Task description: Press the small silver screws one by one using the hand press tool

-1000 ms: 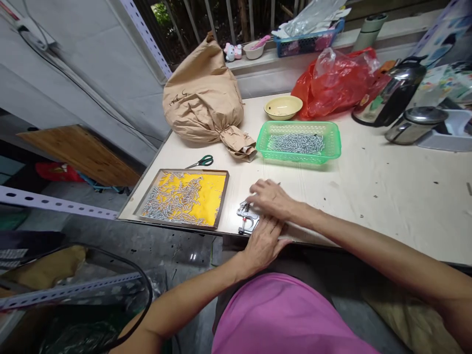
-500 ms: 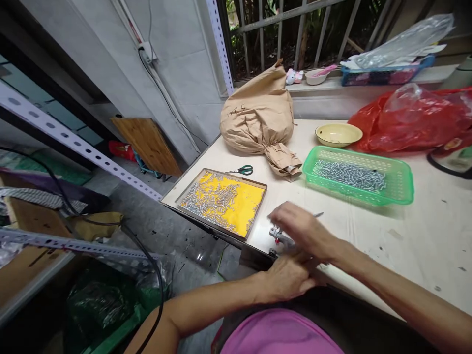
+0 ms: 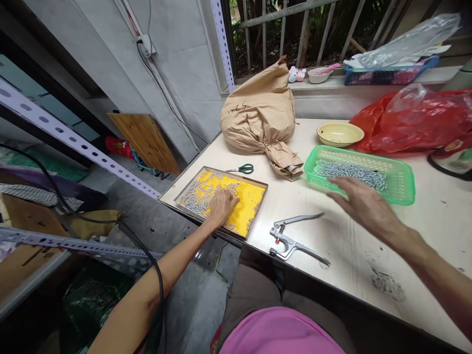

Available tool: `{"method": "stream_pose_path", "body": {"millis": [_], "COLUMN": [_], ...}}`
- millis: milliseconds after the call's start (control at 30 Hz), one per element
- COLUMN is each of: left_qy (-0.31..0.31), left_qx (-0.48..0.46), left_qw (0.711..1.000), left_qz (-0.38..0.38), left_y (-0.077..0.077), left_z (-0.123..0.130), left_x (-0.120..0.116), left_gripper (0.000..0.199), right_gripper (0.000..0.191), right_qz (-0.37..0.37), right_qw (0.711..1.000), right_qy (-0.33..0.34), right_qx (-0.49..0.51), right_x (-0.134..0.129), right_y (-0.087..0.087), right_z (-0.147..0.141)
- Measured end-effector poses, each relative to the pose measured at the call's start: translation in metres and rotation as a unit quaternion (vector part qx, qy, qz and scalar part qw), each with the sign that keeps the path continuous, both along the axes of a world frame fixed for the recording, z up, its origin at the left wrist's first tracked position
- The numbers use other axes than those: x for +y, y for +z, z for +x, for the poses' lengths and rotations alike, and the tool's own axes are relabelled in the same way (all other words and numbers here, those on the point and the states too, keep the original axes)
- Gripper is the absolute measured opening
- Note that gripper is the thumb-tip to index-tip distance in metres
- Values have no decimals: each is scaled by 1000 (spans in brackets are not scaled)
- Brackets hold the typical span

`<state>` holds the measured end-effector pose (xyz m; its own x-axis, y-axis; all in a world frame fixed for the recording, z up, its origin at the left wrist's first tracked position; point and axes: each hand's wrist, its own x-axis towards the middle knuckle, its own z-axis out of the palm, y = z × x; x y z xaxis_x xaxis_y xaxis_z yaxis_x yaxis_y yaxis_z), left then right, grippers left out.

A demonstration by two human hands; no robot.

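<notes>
My left hand (image 3: 222, 206) is over the shallow yellow-lined tray (image 3: 245, 219), among small silver metal pins (image 3: 195, 199). Its fingers are curled downward, and whatever they hold, if anything, is hidden. Held at the near side of the green plastic basket (image 3: 403, 184), my right hand (image 3: 363, 201) has its fingers stretched out, the thumb apart and nothing visible in it. More silver metal pieces (image 3: 350, 172) lie in that basket. Between the two hands, silver spring-handled pliers (image 3: 289, 243) rest on the table near its front edge, handles spread apart.
Green-handled scissors (image 3: 245, 169) lie behind the tray. Farther back are a tied brown paper bag (image 3: 258, 113), a cream bowl (image 3: 340, 133) and a red plastic bag (image 3: 405, 125). A dark cable (image 3: 153, 250) hangs by my left arm. The table (image 3: 354, 275) ends just before my lap.
My hands were together over the pliers and have parted. The left moved to the pins in the yellow tray, the right toward the green basket. The pliers are now uncovered on the table.
</notes>
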<state>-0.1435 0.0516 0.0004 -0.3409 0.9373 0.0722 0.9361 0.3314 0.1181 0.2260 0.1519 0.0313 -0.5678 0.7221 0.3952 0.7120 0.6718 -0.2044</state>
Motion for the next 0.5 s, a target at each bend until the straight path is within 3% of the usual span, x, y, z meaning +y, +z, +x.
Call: {"method": "stream_pose_path", "body": {"millis": [133,300,500], "left_qy": [-2,-18,-147], "left_qx": [22,82,139], "left_qw": [998,988,971], "left_qz": [-55,-127,-128], "left_y": [1,12,19], "left_z": [4,4,6], "left_x": [9,10,7], "left_gripper": [21,21,27], "right_gripper": [38,34,33], "right_qz": [-63,-97,-123], "right_qw": [996,994,991], "right_qy": [57,44,44], "right_qx": [14,22,28], "right_x": [-48,-75,-93], "right_y": [-17,-27,-28], "right_z": [-13,-1,10]}}
